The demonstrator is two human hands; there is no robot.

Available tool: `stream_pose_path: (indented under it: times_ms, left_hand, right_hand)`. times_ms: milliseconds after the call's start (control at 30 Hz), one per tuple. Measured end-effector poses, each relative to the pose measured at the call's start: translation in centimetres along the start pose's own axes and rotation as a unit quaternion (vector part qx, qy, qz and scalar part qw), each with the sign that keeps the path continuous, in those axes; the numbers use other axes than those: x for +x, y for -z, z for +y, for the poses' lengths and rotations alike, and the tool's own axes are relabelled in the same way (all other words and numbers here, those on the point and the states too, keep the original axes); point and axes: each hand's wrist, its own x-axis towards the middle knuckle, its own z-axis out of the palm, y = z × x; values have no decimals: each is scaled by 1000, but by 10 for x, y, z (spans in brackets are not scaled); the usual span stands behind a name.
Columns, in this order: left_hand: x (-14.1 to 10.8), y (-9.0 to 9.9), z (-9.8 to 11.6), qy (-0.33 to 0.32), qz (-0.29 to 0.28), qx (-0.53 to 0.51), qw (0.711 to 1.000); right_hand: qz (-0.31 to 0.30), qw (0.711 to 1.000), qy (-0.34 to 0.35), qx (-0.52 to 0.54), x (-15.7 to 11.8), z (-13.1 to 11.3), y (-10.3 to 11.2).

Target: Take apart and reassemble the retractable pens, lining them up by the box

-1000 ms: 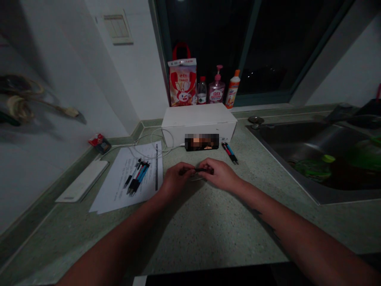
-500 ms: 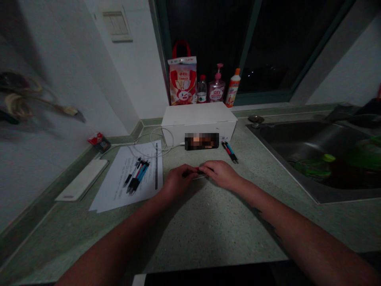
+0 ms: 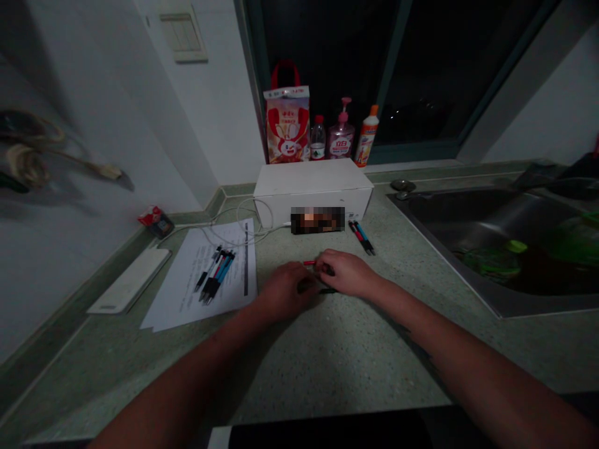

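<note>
Pen (image 3: 309, 262), its red end showing between the two hands, lies roughly crosswise in front of the person, held low over the speckled green surface (image 3: 327, 358) in the head view. Right hand (image 3: 344, 273) is nearer that red end; its grip is closed, with the fingertips pinched on the barrel. Left hand (image 3: 285, 290) curls shut over the dark part of the pen, hiding most of it, and the two hands sit just beside each other around it. A slim dark piece (image 3: 327, 290) shows just below the right hand; whether it belongs to the same pen, I cannot tell. To the left, a sheet of paper (image 3: 187, 293) carries a bunch of black and blue pens (image 3: 215, 274), with a white strip (image 3: 128, 280) beside it. Ahead, two more pens (image 3: 362, 237) lie just right of a pixelated object (image 3: 317, 220) against a white box (image 3: 313, 178), and a white cable (image 3: 238, 218) runs past the box. Behind the box, a red-handled bag (image 3: 287, 125), water bottle (image 3: 318, 140) and pump bottle (image 3: 340, 128) stand on the sill. On the right, a steel sink (image 3: 468, 215) holds something green (image 3: 491, 262).
</note>
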Motion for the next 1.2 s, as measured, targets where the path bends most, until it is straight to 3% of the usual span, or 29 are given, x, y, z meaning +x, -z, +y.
stream_pose_path:
  times_ms: [100, 167, 733, 1200]
  left_hand:
    - [5, 5, -12, 87, 49, 8, 995]
    - [7, 8, -18, 105, 52, 21, 993]
    - [7, 17, -20, 85, -37, 108, 990]
    - [8, 3, -9, 69, -10, 81, 994]
  right_hand:
    - [-13, 1000, 2, -16, -1, 2, -1]
    - [-17, 999, 3, -27, -1, 2, 0]
    - [-32, 998, -13, -57, -1, 1, 5]
    - [-38, 998, -7, -56, -1, -7, 1]
